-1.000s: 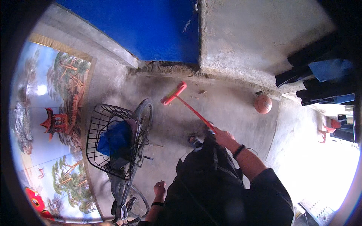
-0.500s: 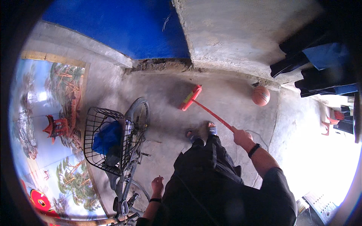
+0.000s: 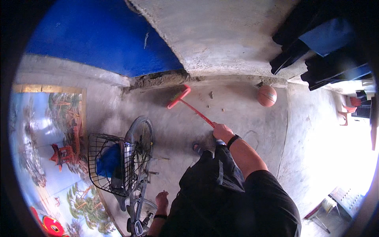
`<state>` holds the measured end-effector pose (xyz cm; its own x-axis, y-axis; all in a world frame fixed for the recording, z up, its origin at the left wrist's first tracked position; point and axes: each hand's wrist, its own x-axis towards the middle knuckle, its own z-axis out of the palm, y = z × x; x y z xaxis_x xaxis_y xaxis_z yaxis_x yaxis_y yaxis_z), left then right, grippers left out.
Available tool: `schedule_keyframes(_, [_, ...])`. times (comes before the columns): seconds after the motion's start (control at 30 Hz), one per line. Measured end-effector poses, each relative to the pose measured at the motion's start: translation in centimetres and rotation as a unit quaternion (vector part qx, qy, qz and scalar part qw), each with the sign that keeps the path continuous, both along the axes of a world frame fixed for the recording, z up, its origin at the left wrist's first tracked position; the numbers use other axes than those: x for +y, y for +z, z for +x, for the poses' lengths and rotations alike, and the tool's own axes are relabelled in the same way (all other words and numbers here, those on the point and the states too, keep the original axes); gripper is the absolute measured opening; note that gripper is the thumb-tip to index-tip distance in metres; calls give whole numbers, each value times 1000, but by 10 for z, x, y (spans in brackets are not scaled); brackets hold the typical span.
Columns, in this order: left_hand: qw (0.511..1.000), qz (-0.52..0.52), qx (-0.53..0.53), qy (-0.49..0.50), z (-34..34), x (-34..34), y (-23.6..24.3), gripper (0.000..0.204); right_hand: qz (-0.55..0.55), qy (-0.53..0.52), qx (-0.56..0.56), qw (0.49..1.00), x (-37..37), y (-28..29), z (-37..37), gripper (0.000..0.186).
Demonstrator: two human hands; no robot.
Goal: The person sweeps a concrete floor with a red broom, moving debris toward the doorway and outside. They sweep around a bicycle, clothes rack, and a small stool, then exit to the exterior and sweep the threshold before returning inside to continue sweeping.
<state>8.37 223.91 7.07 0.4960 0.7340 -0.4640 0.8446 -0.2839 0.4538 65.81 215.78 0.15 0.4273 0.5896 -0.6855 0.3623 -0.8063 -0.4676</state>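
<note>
My right hand (image 3: 223, 132) is wrapped round the thin red handle of a broom (image 3: 197, 112). Its red head with yellow-green bristles (image 3: 179, 97) is over the concrete floor near the wall's foot. A few small bits of debris (image 3: 211, 94) lie on the floor to the right of the head. My left hand (image 3: 162, 199) hangs low by my left leg, beside the bicycle, its fingers curled; whether anything small is in them I cannot make out.
A bicycle (image 3: 138, 209) with a black wire basket (image 3: 94, 158) holding a blue item stands at left, before a landscape-picture panel (image 3: 39, 130). An orange basketball (image 3: 267, 96) lies by the wall. Dark clothes (image 3: 331, 67) hang at right, and a stool (image 3: 319, 213) stands lower right.
The broom and my right hand have moved left, the head shifting nearer the wall's foot. Small debris now shows where the broom head was close by. My view has turned slightly.
</note>
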Motion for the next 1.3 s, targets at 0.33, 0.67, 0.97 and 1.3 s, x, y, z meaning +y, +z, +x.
schedule_keyframes(0.33, [996, -43, 72, 40, 8, 14, 0, 30, -46, -104, -6, 993, -141, -18, 14, 36])
schedule_keyframes(0.67, [998, -45, -13, -42, 26, 39, -28, 32, -61, -297, 91, 949, -267, 63, -52, 35])
schedule_keyframes(0.97, [985, -19, 81, -148, 37, 50, -17, 33, -4, -294, -24, 956, -255, 6, 8, 30])
schedule_keyframes(1.3, [986, -4, 73, -152, 21, 66, -15, 25, -61, -349, 31, 935, -316, 28, 16, 30])
